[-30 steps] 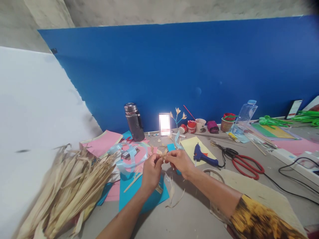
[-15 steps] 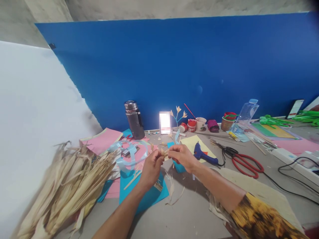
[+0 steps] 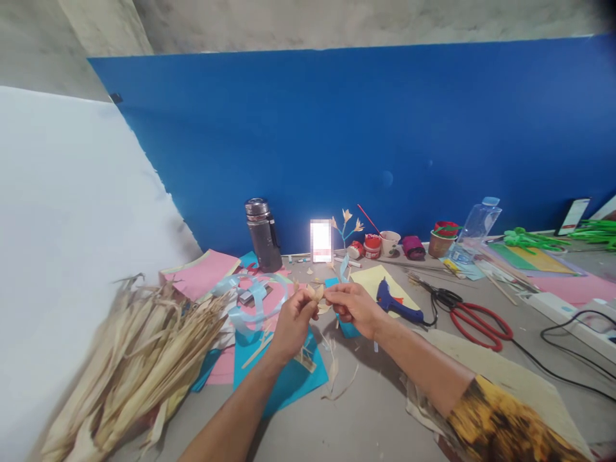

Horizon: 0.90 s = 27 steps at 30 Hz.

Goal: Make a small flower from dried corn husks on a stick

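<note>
Between my two hands is a small pale corn husk flower (image 3: 316,294) with pointed petals. My left hand (image 3: 294,321) is closed around its base, fingers curled. From the other side, my right hand (image 3: 355,309) pinches at the edge of a petal with thumb and forefinger. Below the hands lies a blue paper sheet (image 3: 289,388) with husk scraps on it. Behind them stands a stem with several finished husk flowers (image 3: 347,216) on light blue branches. My fingers hide the flower's lower part.
A heap of dried corn husks (image 3: 129,366) fills the left side. A dark thermos (image 3: 264,240) stands behind. To the right are a blue glue gun (image 3: 397,305), red-handled scissors (image 3: 481,324), a power strip (image 3: 568,321) with black cables, and a plastic bottle (image 3: 476,224).
The flower's petals show more clearly between my fingers now. My right fingers have shifted slightly on it. The whole view has moved a little, so things sit lower and farther right.
</note>
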Each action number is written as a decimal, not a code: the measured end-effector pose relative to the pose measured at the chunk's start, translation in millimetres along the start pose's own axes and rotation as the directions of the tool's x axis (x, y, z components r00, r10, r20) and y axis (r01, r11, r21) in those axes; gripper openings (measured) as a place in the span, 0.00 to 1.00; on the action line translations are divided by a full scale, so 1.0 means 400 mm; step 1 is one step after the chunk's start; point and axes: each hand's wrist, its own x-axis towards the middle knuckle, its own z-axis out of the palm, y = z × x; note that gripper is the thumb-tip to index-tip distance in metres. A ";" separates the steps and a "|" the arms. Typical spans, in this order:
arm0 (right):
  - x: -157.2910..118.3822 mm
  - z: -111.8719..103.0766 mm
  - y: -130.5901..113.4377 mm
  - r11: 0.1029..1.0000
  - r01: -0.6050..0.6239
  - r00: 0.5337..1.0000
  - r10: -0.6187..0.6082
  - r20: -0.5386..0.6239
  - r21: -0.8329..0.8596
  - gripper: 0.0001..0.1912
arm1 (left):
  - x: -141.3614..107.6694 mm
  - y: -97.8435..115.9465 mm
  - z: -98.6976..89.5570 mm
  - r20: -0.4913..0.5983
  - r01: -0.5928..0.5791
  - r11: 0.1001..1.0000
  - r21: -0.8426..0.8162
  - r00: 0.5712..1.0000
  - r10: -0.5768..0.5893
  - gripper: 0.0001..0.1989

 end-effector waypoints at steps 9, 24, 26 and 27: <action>0.006 -0.003 0.021 0.941 0.133 0.991 -0.128 0.037 -0.312 0.05 | 0.000 -0.005 0.006 -0.043 0.035 0.999 0.022 0.999 -0.034 0.12; 0.015 0.008 0.038 0.869 0.249 0.964 -0.265 0.024 -0.427 0.03 | -0.011 -0.042 0.025 -0.107 0.066 0.997 0.046 0.992 -0.061 0.12; 0.017 0.009 0.040 0.854 0.236 0.965 -0.261 0.011 -0.463 0.03 | -0.010 -0.044 0.025 -0.120 0.092 0.994 0.055 0.989 -0.084 0.13; 0.018 0.010 0.042 0.854 0.226 0.967 -0.255 0.002 -0.469 0.02 | -0.008 -0.045 0.025 -0.126 0.105 0.993 0.059 0.987 -0.097 0.13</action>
